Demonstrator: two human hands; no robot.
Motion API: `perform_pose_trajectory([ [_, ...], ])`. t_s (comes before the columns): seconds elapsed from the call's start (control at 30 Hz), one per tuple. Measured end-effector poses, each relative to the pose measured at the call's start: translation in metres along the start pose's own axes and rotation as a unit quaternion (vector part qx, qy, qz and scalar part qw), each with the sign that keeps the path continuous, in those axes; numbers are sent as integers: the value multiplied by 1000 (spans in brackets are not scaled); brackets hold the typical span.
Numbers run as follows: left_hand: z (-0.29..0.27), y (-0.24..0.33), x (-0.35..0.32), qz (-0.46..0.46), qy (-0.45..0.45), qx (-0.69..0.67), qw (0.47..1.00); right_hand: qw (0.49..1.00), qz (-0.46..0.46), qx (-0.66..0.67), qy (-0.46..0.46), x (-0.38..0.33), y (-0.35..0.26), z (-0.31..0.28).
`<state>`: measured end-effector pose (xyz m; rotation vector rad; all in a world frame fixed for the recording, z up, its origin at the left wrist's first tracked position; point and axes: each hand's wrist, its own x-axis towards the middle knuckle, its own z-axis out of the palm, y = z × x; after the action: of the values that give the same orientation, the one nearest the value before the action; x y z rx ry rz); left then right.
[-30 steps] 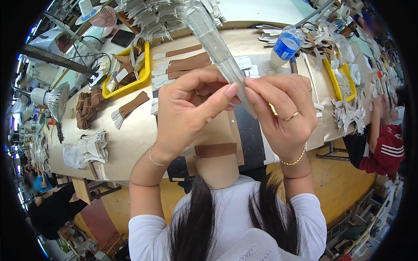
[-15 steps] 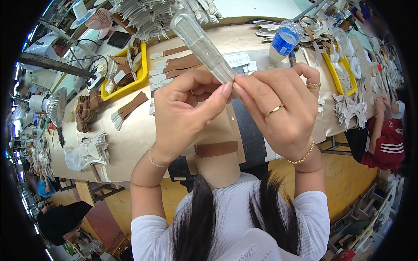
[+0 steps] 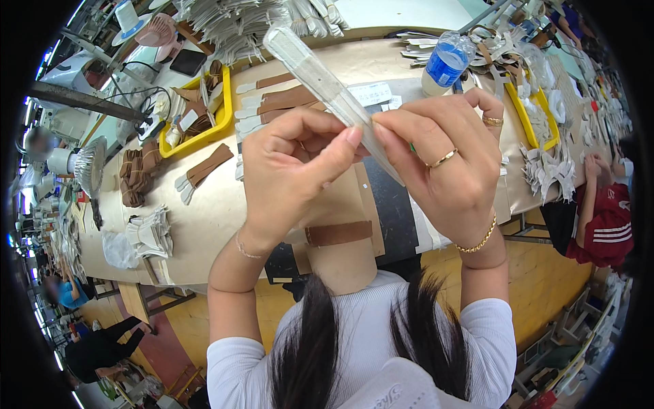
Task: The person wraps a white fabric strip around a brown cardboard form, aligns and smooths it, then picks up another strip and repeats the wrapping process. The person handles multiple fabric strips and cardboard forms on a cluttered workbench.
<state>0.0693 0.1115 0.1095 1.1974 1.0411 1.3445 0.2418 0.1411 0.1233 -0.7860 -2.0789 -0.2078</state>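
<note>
Before me, above the table, a long pale grey-white strap piece (image 3: 308,71) slants with its rounded end up and to the left. My left hand (image 3: 289,167) pinches it from the left between thumb and fingers. From the right, my right hand (image 3: 446,160) grips the same piece near its middle, thumb and forefinger together. Its lower end shows between the two hands. Below them, a brown strip (image 3: 338,233) lies across a tan board (image 3: 344,266) at the table's near edge. Brown straps with white ends (image 3: 286,102) lie in a row behind my left hand.
A yellow tray (image 3: 227,102) with brown and white pieces stands at left, near bundled brown straps (image 3: 136,177). A bottle (image 3: 446,61) with a blue label and another yellow tray (image 3: 528,123) are at right. A co-worker in a red sleeve (image 3: 610,221) sits far right.
The strap piece has turned slightly, and more of its lower end shows between my hands. My right fingers have shifted a little on it. A person at lower left has moved.
</note>
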Motion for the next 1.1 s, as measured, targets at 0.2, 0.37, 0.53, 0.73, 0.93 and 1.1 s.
perform_pose_trajectory([
  [0.2,-1,0,-1,-2,16,18,1000,1000,-11,-14,11,-1,-3,2],
  [0.37,-1,1,-2,5,7,7,1000,999,-25,-21,-6,3,-3,1],
  [0.53,-4,1,-2,-19,-4,-22,1000,1000,-19,-16,-3,4,-1,0],
  [0.73,-8,0,-1,-42,-16,-71,996,998,-10,-37,42,7,8,-2],
  [0.93,-5,-3,3,-58,-21,-79,995,999,26,46,-12,9,2,-5],
  [1.1,2,-10,6,41,19,-95,994,993,48,102,-38,2,-2,2],
])
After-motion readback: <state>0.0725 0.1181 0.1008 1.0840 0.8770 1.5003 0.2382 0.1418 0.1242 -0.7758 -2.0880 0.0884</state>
